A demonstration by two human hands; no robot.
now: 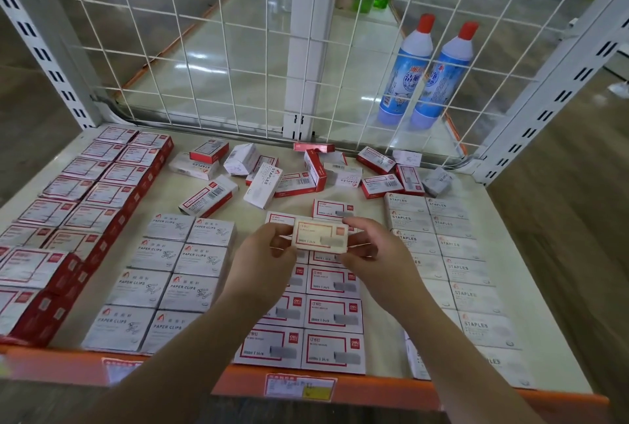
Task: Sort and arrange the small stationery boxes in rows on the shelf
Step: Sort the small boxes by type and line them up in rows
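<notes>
Both grips pinch one staple box [320, 236] — left hand [263, 251], right hand [369, 246], above the rows.

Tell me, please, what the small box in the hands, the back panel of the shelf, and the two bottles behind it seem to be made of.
Small box: apparently thin printed cardboard, matte, with folded edges. Back panel: wire grid, probably white-coated metal, with thin crossing rods. Two bottles: likely plastic, slightly glossy, with red caps and printed labels.

Left hand [263, 246] and right hand [369, 248] raised together, fingers curled, pinching grip
</notes>
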